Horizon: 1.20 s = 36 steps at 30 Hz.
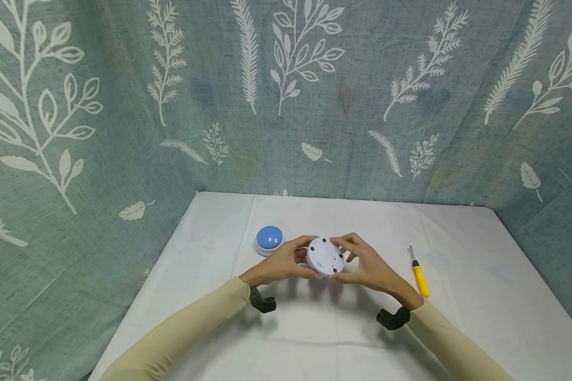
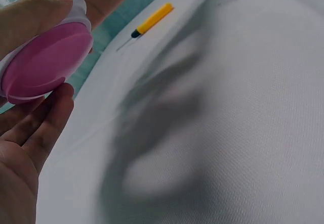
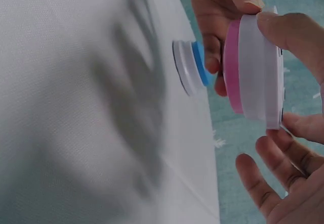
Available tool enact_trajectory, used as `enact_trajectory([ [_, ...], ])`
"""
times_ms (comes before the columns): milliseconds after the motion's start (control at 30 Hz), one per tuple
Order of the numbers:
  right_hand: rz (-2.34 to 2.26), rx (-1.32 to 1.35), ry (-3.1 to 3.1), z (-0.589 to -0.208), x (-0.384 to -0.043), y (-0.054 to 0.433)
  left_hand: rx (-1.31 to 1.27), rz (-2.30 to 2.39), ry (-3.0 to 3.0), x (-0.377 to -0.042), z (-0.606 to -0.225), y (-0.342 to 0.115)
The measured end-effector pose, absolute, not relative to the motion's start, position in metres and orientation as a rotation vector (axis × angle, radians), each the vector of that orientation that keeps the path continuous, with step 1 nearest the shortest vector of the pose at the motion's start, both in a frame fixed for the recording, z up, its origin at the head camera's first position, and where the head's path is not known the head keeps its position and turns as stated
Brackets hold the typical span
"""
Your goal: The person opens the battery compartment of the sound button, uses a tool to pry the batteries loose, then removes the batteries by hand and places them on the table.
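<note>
Both hands hold a round white push-button buzzer [image 1: 325, 257] above the table, its underside with black rubber feet and small holes facing the head camera. Its pink domed top [image 2: 50, 62] shows in the left wrist view, pointing away from the head camera. My left hand [image 1: 288, 260] grips the left edge, thumb below and fingers behind. My right hand [image 1: 364, 264] pinches the right edge between thumb and fingers; in the right wrist view its other fingers [image 3: 255, 183] spread away from the rim.
A second buzzer with a blue top [image 1: 269, 238] stands on the table just left of the left hand. A screwdriver with a yellow handle [image 1: 420, 280] lies to the right of the right hand. White cloth [image 1: 305, 338] covers the table; a patterned green curtain [image 1: 286, 132] hangs behind.
</note>
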State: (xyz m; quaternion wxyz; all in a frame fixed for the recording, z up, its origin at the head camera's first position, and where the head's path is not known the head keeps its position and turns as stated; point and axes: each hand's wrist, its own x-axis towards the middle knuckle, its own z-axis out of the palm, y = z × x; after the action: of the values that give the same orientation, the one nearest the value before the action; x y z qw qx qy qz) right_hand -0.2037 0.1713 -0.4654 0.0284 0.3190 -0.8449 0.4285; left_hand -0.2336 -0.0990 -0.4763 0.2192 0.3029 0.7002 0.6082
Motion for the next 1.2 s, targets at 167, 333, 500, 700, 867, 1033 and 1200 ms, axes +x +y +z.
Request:
enact_trajectory([
  [167, 1.338, 0.947, -2.582, -0.466, -0.201, 0.172, 0.788, 1.737, 1.935, -0.232, -0.478, -0.098],
  [333, 1.373, 0.875, -2.574, -0.470, -0.199, 0.171, 0.735, 1.811, 1.962, -0.231, -0.479, -0.095],
  [500, 1.409, 0.842, -2.566, -0.475, -0.198, 0.171, 0.716, 1.826, 1.968, -0.227, -0.478, -0.093],
  [700, 1.427, 0.871, -2.544, -0.475, -0.198, 0.175, 0.742, 1.769, 1.914, -0.228, -0.476, -0.096],
  [867, 1.412, 0.924, -2.568, -0.468, -0.201, 0.182, 0.816, 1.714, 1.945, -0.234, -0.476, -0.098],
  [1033, 1.409, 0.975, -2.643, -0.466, -0.200, 0.189, 0.830, 1.627, 2.022, -0.233, -0.479, -0.095],
  [1200, 1.420, 1.019, -2.660, -0.466, -0.200, 0.189, 0.792, 1.612, 2.065, -0.230, -0.481, -0.095],
])
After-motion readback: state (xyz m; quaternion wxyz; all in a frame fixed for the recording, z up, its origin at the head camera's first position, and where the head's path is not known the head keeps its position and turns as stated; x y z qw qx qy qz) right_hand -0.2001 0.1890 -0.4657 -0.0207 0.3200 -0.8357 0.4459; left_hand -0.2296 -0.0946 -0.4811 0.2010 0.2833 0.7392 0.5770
